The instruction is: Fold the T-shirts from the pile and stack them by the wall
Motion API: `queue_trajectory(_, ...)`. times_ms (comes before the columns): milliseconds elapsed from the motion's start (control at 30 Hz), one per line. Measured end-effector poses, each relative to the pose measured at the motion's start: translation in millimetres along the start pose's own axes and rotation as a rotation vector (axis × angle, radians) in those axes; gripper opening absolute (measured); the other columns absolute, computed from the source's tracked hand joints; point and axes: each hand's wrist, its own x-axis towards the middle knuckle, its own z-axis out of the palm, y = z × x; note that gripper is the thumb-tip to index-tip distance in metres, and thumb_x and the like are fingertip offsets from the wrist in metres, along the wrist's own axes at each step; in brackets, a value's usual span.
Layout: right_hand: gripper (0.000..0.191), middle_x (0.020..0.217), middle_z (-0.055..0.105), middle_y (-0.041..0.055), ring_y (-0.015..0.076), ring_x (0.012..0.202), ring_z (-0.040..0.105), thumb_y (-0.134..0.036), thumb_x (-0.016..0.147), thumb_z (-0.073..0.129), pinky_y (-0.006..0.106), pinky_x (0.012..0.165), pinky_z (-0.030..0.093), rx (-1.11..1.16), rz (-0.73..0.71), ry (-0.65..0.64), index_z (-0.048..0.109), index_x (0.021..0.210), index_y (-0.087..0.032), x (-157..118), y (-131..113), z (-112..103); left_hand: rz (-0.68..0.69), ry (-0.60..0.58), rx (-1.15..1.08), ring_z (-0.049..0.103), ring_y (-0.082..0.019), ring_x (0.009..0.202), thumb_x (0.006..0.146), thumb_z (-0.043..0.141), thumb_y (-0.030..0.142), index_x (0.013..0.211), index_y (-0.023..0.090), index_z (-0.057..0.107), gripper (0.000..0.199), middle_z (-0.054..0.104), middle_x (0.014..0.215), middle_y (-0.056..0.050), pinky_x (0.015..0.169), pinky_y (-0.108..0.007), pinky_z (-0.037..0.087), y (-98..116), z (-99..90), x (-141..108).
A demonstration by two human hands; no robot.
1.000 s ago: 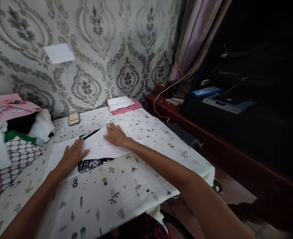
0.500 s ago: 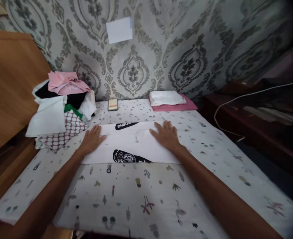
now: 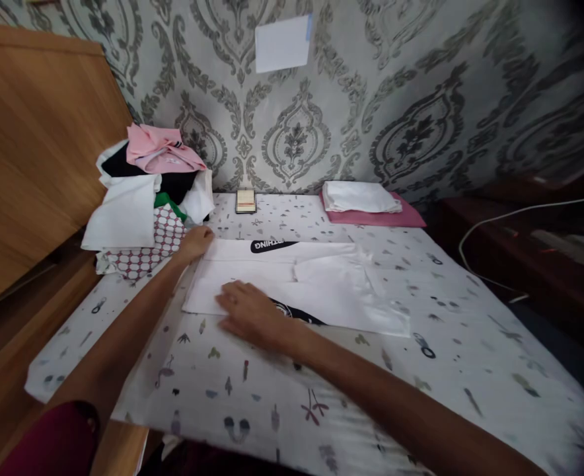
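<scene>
A white T-shirt (image 3: 331, 271) with black printing lies folded into a long strip across the patterned bed sheet (image 3: 252, 396). At its far left corner, my left hand (image 3: 197, 242) has its fingers curled closed on the cloth's edge. My right hand (image 3: 255, 314) is over the near left part of the shirt, covering some of the black print. It is slightly blurred, its thumb apart from bent fingers, and no cloth shows in its grasp. The shirt's right end spreads loosely, with an uneven edge.
A heap of clothes (image 3: 138, 211) sits at the left by a wooden panel (image 3: 39, 132). A small box-like item (image 3: 246, 201) is near the wall. Back right, a folded white cloth (image 3: 361, 197) rests on a pink one (image 3: 411, 213). A pale cable (image 3: 463, 248) hangs at the right.
My right hand has left the shirt's right end and crossed to its left part. My left hand has shifted to the far left corner and curled. The camera view has turned leftward.
</scene>
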Motion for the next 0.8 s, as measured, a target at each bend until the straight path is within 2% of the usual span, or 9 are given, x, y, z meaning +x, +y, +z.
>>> queue_trajectory(33, 0.039, 0.132, 0.062, 0.0176, 0.0287, 0.120, 0.056, -0.040, 0.095, 0.059, 0.043, 0.101, 0.045, 0.010, -0.027, -0.006, 0.063, 0.123, -0.012, 13, -8, 4, -0.007, -0.004, 0.013, 0.064, -0.024, 0.092, 0.082, 0.054, 0.027, 0.089, 0.017, 0.068, 0.018, 0.072, 0.093, -0.008, 0.084, -0.033, 0.047, 1, 2.0, 3)
queue_trajectory(100, 0.045, 0.142, 0.056, 0.0203, 0.0303, 0.130, 0.051, -0.040, 0.097, 0.056, 0.046, 0.109, 0.039, 0.021, 0.063, 0.015, 0.058, 0.131, -0.010, 34, -6, 9, -0.018, -0.010, 0.029, 0.063, -0.023, 0.088, 0.080, 0.059, 0.027, 0.084, 0.019, 0.066, 0.012, 0.070, 0.089, -0.006, 0.080, -0.031, 0.046, 2, 6.3, 6)
queue_trajectory(267, 0.061, 0.161, 0.028, 0.0240, 0.0337, 0.151, 0.022, -0.042, 0.104, 0.034, 0.053, 0.121, 0.017, -0.039, 0.596, -0.034, 0.038, 0.150, -0.003, 51, 61, 8, -0.026, 0.020, 0.021, 0.060, -0.022, 0.089, 0.080, 0.062, 0.026, 0.078, 0.019, 0.060, 0.007, 0.068, 0.092, -0.006, 0.078, -0.031, 0.043, -2, 15.0, 2)
queue_trajectory(333, 0.068, 0.163, 0.023, 0.0236, 0.0342, 0.153, 0.016, -0.049, 0.103, 0.031, 0.051, 0.122, 0.014, -0.063, 0.708, -0.074, 0.033, 0.153, -0.002, 49, 85, 11, -0.029, 0.041, 0.003, 0.060, -0.022, 0.090, 0.082, 0.059, 0.025, 0.081, 0.020, 0.059, 0.005, 0.067, 0.093, -0.006, 0.078, -0.031, 0.043, -5, 17.2, 1)
queue_trajectory(400, 0.073, 0.163, 0.022, 0.0225, 0.0337, 0.153, 0.014, -0.054, 0.102, 0.030, 0.049, 0.123, 0.012, -0.077, 0.740, -0.078, 0.030, 0.154, -0.003, 46, 98, 16, -0.036, 0.057, -0.014, 0.059, -0.023, 0.090, 0.084, 0.056, 0.023, 0.086, 0.020, 0.058, 0.004, 0.066, 0.093, -0.006, 0.077, -0.032, 0.043, -6, 18.0, 0)
queue_trajectory(533, 0.074, 0.163, 0.024, 0.0232, 0.0351, 0.152, 0.015, -0.054, 0.102, 0.032, 0.050, 0.123, 0.013, -0.081, 0.740, -0.057, 0.030, 0.154, -0.002, 44, 100, 21, -0.035, 0.059, -0.055, 0.059, -0.023, 0.089, 0.083, 0.058, 0.022, 0.086, 0.021, 0.058, 0.004, 0.065, 0.090, -0.005, 0.076, -0.031, 0.042, -8, 14.1, 0)
queue_trajectory(633, 0.062, 0.158, 0.031, 0.0266, 0.0363, 0.150, 0.023, -0.043, 0.102, 0.039, 0.053, 0.120, 0.019, -0.089, 0.686, 0.021, 0.039, 0.148, -0.001, 47, 75, 17, -0.026, 0.025, -0.111, 0.058, -0.020, 0.083, 0.081, 0.059, 0.027, 0.081, 0.020, 0.058, 0.007, 0.064, 0.085, -0.003, 0.074, -0.029, 0.042, -10, 8.1, 2)
queue_trajectory(733, 0.043, 0.144, 0.049, 0.0251, 0.0336, 0.137, 0.042, -0.037, 0.100, 0.049, 0.050, 0.112, 0.035, -0.061, 0.388, 0.085, 0.058, 0.129, -0.006, 48, 26, 15, -0.036, -0.025, -0.172, 0.057, -0.018, 0.074, 0.081, 0.058, 0.034, 0.077, 0.020, 0.059, 0.016, 0.062, 0.076, -0.001, 0.066, -0.027, 0.041, -12, 2.1, 4)
queue_trajectory(800, 0.039, 0.126, 0.060, 0.0210, 0.0312, 0.120, 0.053, -0.043, 0.096, 0.057, 0.046, 0.096, 0.050, -0.004, 0.160, 0.027, 0.062, 0.116, -0.010, 49, -11, 16, -0.051, -0.067, -0.197, 0.054, -0.017, 0.066, 0.079, 0.060, 0.037, 0.071, 0.019, 0.059, 0.019, 0.059, 0.067, 0.000, 0.060, -0.026, 0.037, -13, -1.3, 5)
